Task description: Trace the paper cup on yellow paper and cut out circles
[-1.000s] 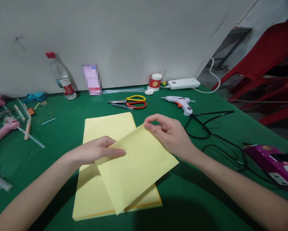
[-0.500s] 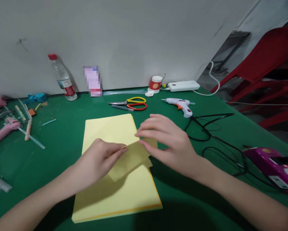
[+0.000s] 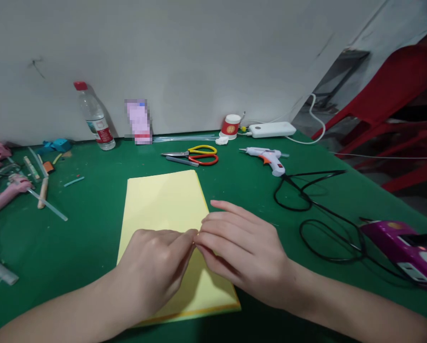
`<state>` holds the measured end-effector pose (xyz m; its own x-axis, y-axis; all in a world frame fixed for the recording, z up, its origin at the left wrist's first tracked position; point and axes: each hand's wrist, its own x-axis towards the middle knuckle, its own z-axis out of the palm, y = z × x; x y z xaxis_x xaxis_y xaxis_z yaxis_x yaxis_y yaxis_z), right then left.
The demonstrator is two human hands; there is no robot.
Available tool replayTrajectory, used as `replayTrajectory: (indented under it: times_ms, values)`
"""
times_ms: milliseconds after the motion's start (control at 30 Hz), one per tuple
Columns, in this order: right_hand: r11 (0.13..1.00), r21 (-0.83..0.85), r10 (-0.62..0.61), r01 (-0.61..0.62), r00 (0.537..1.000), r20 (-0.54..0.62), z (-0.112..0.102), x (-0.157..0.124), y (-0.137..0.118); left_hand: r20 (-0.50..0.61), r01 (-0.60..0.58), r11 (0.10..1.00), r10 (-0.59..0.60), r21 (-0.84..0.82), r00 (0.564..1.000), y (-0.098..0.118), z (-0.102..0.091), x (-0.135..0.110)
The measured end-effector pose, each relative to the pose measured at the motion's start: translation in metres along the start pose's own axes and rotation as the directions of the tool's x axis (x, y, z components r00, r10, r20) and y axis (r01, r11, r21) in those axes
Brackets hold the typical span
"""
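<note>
Over the stack of yellow paper (image 3: 163, 200), my two hands meet with their fingertips touching. My left hand (image 3: 159, 267) is closed in a pinch, its knuckles toward the camera. Thumb and fingers of my right hand (image 3: 245, 247) press together at the same spot, and one finger lifts away from the others. Only a tiny edge of a smaller piece of yellow paper (image 3: 198, 233) shows between the fingertips; the hands hide the rest. The stack lies flat on the green table and is partly covered by my left hand and forearm.
Behind the stack lie scissors (image 3: 195, 155) with yellow and red handles. A white glue gun (image 3: 266, 158) and its black cord are to the right, near a purple power strip (image 3: 402, 247). A water bottle (image 3: 97, 119), paper cup (image 3: 231, 126) and pink glue gun (image 3: 11, 190) stand or lie around.
Both hands have come together and lower, toward me. The smaller yellow piece, spread between them before, is now almost wholly hidden in the fingers.
</note>
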<state>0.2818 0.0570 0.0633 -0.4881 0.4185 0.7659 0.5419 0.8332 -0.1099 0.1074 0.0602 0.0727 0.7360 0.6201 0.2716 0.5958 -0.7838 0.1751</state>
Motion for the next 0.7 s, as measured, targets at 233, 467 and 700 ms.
replayTrajectory:
  times_ms: [233,467,700]
  values:
    - [0.999,-0.022,0.037,-0.037,0.999,-0.004,-0.002,0.0,-0.001,-0.011,-0.033,0.999,0.033,0.004,0.999,0.001,-0.002,-0.001]
    - [0.992,-0.103,0.063,-0.071,0.995,-0.083,-0.013,0.003,0.015,-0.085,-0.01,0.996,0.018,0.091,0.996,-0.007,-0.008,-0.007]
    - [0.928,-0.274,0.207,-0.251,0.962,-0.179,-0.024,0.004,0.057,-0.071,0.05,0.988,-0.04,0.146,0.997,-0.009,-0.015,-0.01]
